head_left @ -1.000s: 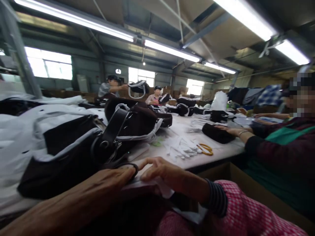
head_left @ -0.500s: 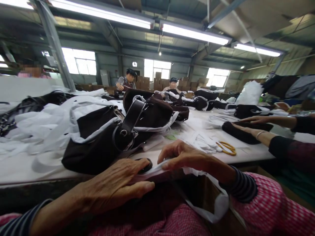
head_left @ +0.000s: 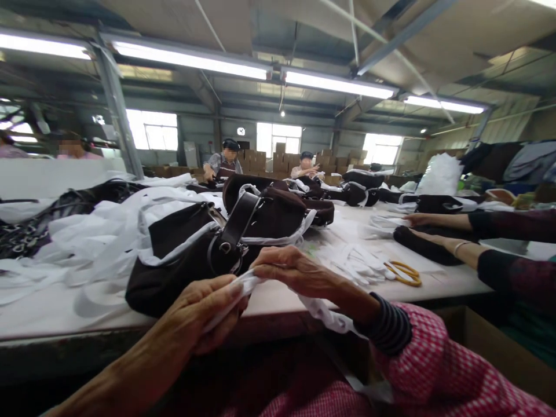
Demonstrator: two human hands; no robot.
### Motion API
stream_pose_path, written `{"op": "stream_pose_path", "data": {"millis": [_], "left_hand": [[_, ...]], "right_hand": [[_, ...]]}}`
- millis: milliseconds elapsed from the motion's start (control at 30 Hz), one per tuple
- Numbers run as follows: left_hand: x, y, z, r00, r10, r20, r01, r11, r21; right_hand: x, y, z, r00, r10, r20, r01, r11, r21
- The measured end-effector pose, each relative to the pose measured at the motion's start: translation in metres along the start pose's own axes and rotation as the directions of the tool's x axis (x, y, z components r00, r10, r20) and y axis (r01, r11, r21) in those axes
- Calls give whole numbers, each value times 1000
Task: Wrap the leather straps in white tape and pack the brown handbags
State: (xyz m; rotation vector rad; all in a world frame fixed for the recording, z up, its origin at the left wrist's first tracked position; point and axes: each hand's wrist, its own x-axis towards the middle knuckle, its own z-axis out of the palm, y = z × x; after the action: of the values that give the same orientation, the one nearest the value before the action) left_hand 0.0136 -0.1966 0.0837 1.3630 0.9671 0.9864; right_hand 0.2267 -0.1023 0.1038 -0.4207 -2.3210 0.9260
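My left hand (head_left: pixel 215 310) is closed on a white strip of wrapping material (head_left: pixel 247 282), thin and crumpled, above the table's front edge. Close beside it, my right hand (head_left: pixel 291 269) pinches the same strip, and a loose length hangs down beneath my right wrist. The fingertips of both hands nearly meet. Just behind them rests a dark brown handbag (head_left: pixel 169 272) with white wrapping along its edges and a black leather strap (head_left: pixel 238 220) with metal rings. Whether anything lies inside the strip is hidden by my fingers.
White wrapping strips (head_left: pixel 104 231) heap up at the left, near black straps (head_left: pixel 26 231). Yellow-handled scissors (head_left: pixel 403 273) lie at the right. A co-worker's hands (head_left: pixel 438 240) rest at a dark piece there. More handbags (head_left: pixel 360 188) and two people stand farther back.
Both my hands have risen and moved left, coming closer together on the white strip. The dark round object under my left fingers is no longer visible. The co-worker's far hand has shifted left.
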Motion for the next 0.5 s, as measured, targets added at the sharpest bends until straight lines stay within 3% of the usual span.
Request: {"op": "stream_pose_path", "data": {"millis": [133, 267, 400, 500], "left_hand": [[-1, 20, -5, 991, 32, -129, -64, 964, -258], [-7, 51, -4, 973, 125, -197, -201, 877, -436], [-9, 77, 2, 943, 270, -192, -332, 777, -534], [-11, 89, 2, 910, 351, -222, -414, 724, -552]], "right_hand": [[22, -11, 24, 968, -72, -242, 18, 976, -217], [36, -22, 42, 840, -146, -523, 92, 988, -128], [47, -30, 47, 794, -326, -513, 297, 945, -139], [55, -36, 43, 793, -341, -505, 343, 935, -93]]}}
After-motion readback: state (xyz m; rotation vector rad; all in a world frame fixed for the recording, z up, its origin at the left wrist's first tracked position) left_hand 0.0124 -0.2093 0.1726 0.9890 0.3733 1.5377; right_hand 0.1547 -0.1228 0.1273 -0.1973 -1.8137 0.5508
